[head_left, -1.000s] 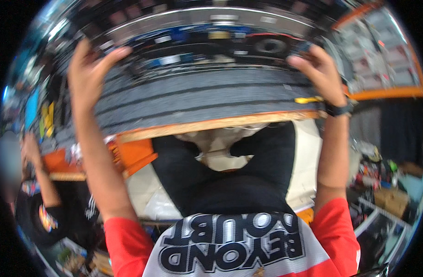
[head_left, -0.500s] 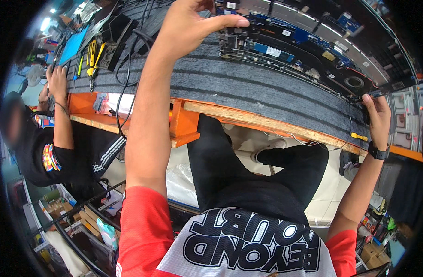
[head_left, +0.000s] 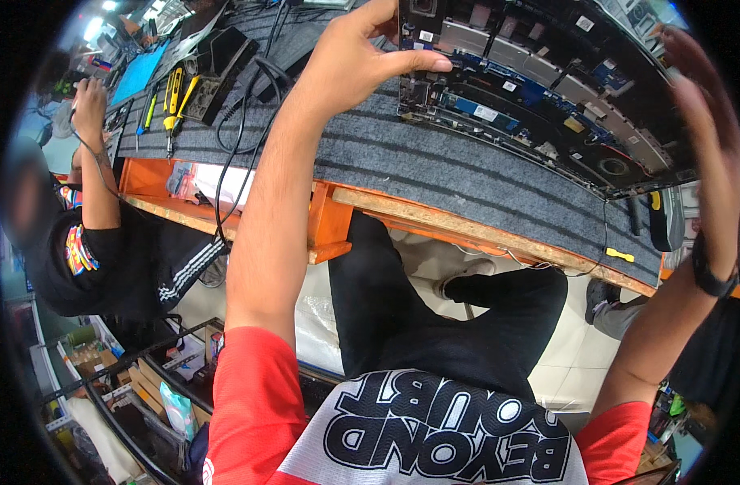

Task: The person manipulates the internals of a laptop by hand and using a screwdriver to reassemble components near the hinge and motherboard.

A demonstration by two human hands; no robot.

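Note:
An opened-up laptop base, its boards, grey metal plates and round speaker exposed, stands tilted on the grey striped mat. My left hand grips its left edge, thumb over the inner face and the fingers mostly hidden behind. Off the laptop's right edge, my right hand is raised and somewhat blurred. Its thumb and fingers are apart, and I see nothing held in it.
Left on the bench lie a yellow screwdriver, a green pen-like tool, black cables and a blue sheet. A small yellow tool lies near the front edge. Another person works at the left.
My right hand has left the laptop's lower right corner and moved up and right. The laptop is tilted more upright, with my left hand still on its left edge.

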